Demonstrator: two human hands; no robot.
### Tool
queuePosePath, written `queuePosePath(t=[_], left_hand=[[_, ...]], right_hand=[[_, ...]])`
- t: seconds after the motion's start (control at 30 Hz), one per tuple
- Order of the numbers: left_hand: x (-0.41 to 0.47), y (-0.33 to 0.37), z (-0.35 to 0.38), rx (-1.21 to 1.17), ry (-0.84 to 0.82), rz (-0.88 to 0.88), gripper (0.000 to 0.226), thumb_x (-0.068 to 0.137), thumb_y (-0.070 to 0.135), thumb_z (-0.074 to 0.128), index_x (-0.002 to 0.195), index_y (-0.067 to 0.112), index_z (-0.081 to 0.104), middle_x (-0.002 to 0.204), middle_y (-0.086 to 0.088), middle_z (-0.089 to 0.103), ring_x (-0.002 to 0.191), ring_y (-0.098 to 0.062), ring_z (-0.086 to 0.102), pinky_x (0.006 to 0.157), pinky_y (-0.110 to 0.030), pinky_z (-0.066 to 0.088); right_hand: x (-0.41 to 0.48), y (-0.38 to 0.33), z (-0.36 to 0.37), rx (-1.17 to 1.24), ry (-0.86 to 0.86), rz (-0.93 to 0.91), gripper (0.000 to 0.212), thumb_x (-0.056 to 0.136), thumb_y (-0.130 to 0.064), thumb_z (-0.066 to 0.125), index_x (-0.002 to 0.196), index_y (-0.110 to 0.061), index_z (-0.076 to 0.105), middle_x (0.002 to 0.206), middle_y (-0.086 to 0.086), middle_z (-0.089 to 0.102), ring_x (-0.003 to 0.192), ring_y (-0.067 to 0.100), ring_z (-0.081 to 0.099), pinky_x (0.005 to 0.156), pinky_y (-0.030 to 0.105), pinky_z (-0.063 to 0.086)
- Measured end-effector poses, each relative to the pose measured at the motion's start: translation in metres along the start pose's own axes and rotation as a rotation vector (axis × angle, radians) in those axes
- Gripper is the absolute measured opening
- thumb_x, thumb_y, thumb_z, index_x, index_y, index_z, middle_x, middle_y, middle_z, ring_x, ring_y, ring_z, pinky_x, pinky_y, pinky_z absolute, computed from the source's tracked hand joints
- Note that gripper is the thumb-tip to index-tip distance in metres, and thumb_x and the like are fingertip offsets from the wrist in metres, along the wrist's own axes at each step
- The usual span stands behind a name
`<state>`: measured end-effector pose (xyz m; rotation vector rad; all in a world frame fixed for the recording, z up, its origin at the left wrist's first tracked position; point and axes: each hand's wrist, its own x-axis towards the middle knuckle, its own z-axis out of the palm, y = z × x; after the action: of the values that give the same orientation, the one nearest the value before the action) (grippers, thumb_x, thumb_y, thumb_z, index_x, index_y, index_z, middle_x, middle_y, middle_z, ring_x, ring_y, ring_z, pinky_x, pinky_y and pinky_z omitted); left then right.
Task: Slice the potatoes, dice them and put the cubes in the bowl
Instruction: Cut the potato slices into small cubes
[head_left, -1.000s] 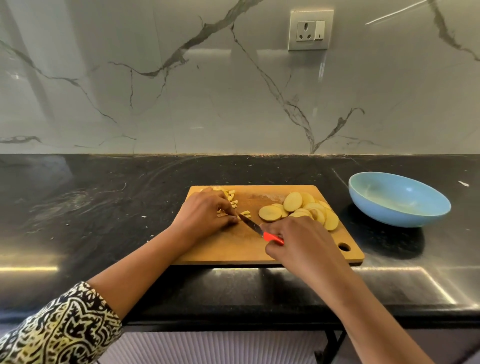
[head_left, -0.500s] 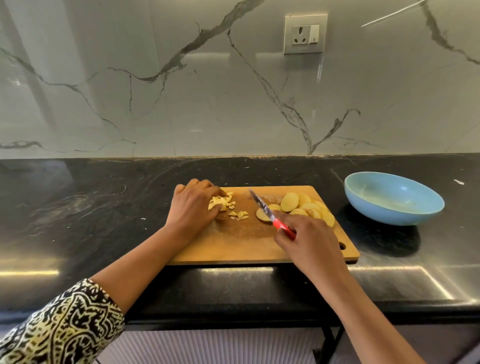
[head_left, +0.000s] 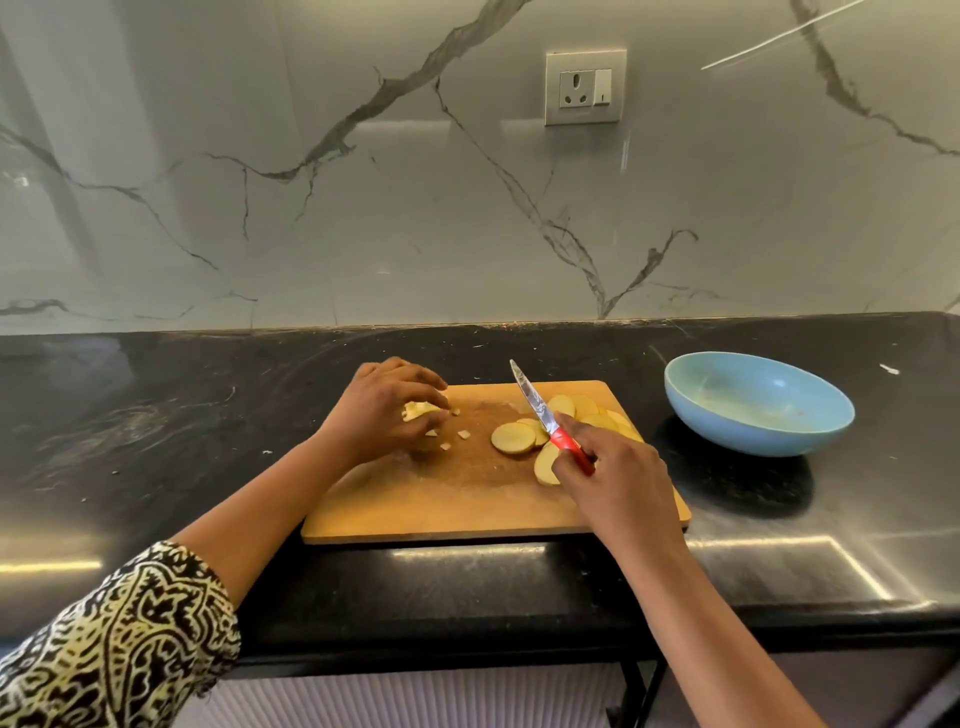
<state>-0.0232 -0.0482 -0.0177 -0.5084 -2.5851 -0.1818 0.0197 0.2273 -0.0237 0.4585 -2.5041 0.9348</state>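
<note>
left hand (head_left: 387, 415) curls round small pale potato cubes (head_left: 418, 410) at the 10 o'clock corner of the wooden cutting board (head_left: 467, 501); the round light-blue bowl (head_left: 753, 434) lies at 3 o'clock, beyond the right hand (head_left: 618, 483) gripping the red-handled knife (head_left: 549, 422).

The cutting board (head_left: 467, 512) lies mid-frame on the counter (head_left: 156, 441), near its front edge. The bowl (head_left: 753, 434) stands right of it, apart. On the board, potato slices (head_left: 513, 437) are heaped at the right; cubes (head_left: 463, 434) lie at the left, some under the left hand (head_left: 384, 415). The knife (head_left: 533, 404), in the right hand (head_left: 618, 478), slants over the slices. A socket (head_left: 584, 87) is on the wall behind, upper centre.
</note>
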Motion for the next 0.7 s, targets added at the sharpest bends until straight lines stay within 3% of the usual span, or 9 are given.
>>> queuePosePath(t=[0.07, 0.13, 0.27, 0.4, 0.53, 0.63, 0.7], left_hand=[[-0.002, 0.006, -0.003, -0.088, -0.096, 0.044, 0.036, 0.083, 0.058, 0.050, 0.105, 0.037, 0.069, 0.125, 0.014, 0.058, 0.120, -0.008, 0.045, 0.097, -0.034, 0.031], [-0.001, 0.009, 0.001, -0.002, -0.161, 0.046, 0.026, 0.087, 0.050, 0.057, 0.108, 0.039, 0.068, 0.132, 0.015, 0.054, 0.125, -0.008, 0.041, 0.101, -0.035, 0.029], [0.008, 0.012, 0.004, 0.132, -0.034, -0.039, 0.027, 0.091, 0.035, 0.060, 0.117, 0.033, 0.064, 0.133, 0.008, 0.055, 0.127, -0.019, 0.044, 0.104, -0.042, 0.030], [0.010, 0.020, 0.007, 0.136, -0.063, 0.210, 0.024, 0.089, 0.034, 0.063, 0.112, 0.033, 0.068, 0.122, 0.009, 0.064, 0.118, -0.018, 0.053, 0.095, -0.039, 0.036], [0.012, 0.018, 0.003, 0.381, -0.046, 0.056, 0.022, 0.092, 0.032, 0.059, 0.111, 0.029, 0.069, 0.124, 0.005, 0.063, 0.119, -0.022, 0.053, 0.099, -0.043, 0.034], [0.009, 0.015, 0.002, 0.243, 0.013, 0.031, 0.023, 0.089, 0.033, 0.063, 0.111, 0.029, 0.069, 0.123, 0.005, 0.063, 0.118, -0.022, 0.054, 0.097, -0.043, 0.036], [0.013, 0.028, 0.004, 0.144, -0.080, 0.001, 0.034, 0.091, 0.043, 0.057, 0.122, 0.031, 0.062, 0.131, 0.006, 0.057, 0.124, -0.018, 0.047, 0.101, -0.040, 0.033]], right_hand=[[0.001, 0.000, -0.001, 0.009, 0.002, 0.007, 0.039, 0.091, -0.029, 0.060, 0.130, -0.031, 0.058, 0.072, -0.010, 0.055, 0.059, 0.004, 0.045, 0.051, 0.012, 0.029], [0.001, -0.001, -0.001, 0.012, 0.005, 0.013, 0.040, 0.091, -0.029, 0.060, 0.131, -0.031, 0.057, 0.070, -0.011, 0.052, 0.058, 0.004, 0.045, 0.050, 0.012, 0.029], [0.001, 0.000, -0.001, 0.030, 0.011, 0.030, 0.041, 0.091, -0.029, 0.061, 0.131, -0.032, 0.057, 0.068, -0.009, 0.053, 0.058, 0.007, 0.045, 0.052, 0.012, 0.029], [0.001, 0.002, 0.000, 0.052, 0.005, 0.037, 0.040, 0.091, -0.029, 0.060, 0.131, -0.032, 0.057, 0.071, -0.007, 0.058, 0.059, 0.008, 0.046, 0.054, 0.012, 0.030], [0.003, 0.004, 0.001, 0.053, 0.011, 0.040, 0.039, 0.091, -0.030, 0.060, 0.129, -0.032, 0.059, 0.073, -0.003, 0.062, 0.061, 0.011, 0.048, 0.055, 0.016, 0.034], [0.000, 0.006, -0.001, 0.064, 0.028, 0.053, 0.039, 0.090, -0.029, 0.060, 0.129, -0.033, 0.059, 0.067, -0.005, 0.057, 0.061, 0.013, 0.048, 0.054, 0.018, 0.033], [0.000, 0.007, -0.002, 0.069, 0.040, 0.066, 0.040, 0.090, -0.028, 0.060, 0.130, -0.033, 0.058, 0.064, -0.007, 0.052, 0.061, 0.012, 0.046, 0.053, 0.015, 0.031]])
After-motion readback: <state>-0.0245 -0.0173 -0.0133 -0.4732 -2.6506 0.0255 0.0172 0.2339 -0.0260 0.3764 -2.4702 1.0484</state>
